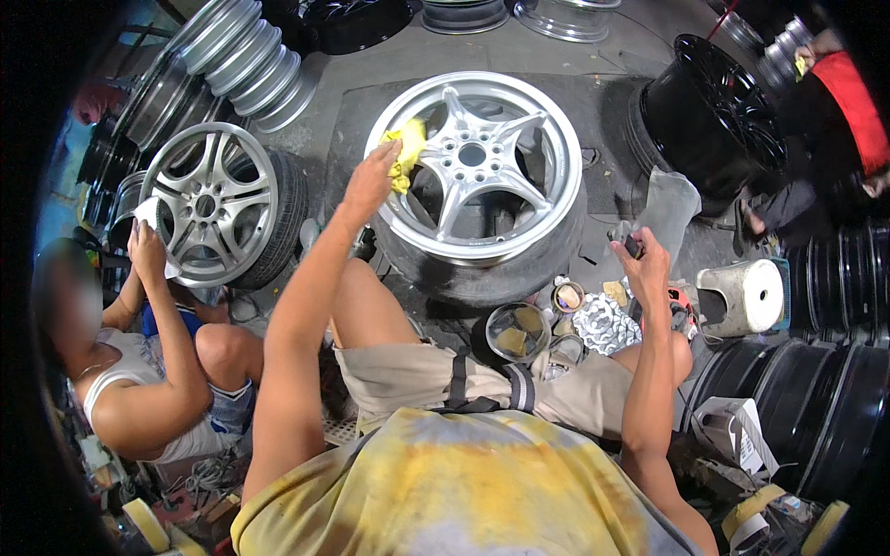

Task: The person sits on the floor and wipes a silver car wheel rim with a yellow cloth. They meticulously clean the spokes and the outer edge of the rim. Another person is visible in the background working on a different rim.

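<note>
Apparently a wiping stage, upper middle

We take the step in hand to be wiping down the silver wheel (508, 179), which lies face up on a tyre (464, 280) in the upper middle of the frame. Left hand (373, 178): fingers closed over a bunched yellow cloth (406, 153), slightly blurred, at the wheel's left edge. Right hand (647, 263): right of centre, well apart from the wheel, pinching a small dark block (634, 246); its exact kind we cannot tell. A clear bag (675, 202) shows just beyond those fingers.

Next move, in our judgement: carry the cloth along the lip and into the gaps between spokes, with light, even pressure, keeping the block off the cleaned metal.

Wheel's looks: five spokes, the left one partly under the cloth; dark centre bore ringed by holes; broad bright lip, glossy under the light. We note small dark marks along the lower lip; whether dirt or print, too small to tell. The finish otherwise reads even and pale.

Nearby: a bowl (492, 347) of yellowish pieces, below the tyre. At left, a co-worker holds a white sheet (148, 211) against another wheel (243, 206).
</note>
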A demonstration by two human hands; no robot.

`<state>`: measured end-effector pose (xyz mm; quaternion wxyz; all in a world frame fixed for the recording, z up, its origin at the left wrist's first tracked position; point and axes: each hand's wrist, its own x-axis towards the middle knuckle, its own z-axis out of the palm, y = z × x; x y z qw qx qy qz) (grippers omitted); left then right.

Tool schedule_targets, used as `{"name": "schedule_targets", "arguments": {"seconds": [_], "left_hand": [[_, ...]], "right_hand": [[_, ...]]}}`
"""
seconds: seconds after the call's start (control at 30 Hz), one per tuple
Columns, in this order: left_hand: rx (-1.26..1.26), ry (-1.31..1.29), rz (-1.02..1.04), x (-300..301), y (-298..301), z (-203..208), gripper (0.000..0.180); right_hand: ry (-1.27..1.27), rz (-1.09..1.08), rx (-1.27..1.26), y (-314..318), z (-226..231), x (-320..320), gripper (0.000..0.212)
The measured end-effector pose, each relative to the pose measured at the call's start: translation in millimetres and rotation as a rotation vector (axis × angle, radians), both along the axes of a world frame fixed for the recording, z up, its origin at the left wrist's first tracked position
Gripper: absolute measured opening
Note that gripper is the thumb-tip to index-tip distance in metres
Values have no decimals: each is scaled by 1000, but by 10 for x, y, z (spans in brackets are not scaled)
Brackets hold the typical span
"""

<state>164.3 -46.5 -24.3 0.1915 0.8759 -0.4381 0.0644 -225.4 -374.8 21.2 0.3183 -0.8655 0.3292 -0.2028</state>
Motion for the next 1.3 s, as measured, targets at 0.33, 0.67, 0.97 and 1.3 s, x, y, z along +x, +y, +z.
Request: {"name": "schedule_targets", "arguments": {"seconds": [0.33, 0.67, 0.97, 1.3], "left_hand": [[566, -358, -255, 116, -1031, 461, 9], [171, -223, -20, 295, -90, -79, 26], [-222, 267, 123, -866, -605, -231, 45], [-139, 378, 129, -352, 26, 618, 38]], "right_hand": [[-23, 37, -25, 80, 120, 166, 36], [-34, 10, -6, 177, 105, 302, 33], [-155, 186, -140, 153, -219, 576, 22], [23, -10, 47, 197, -169, 614, 35]]}}
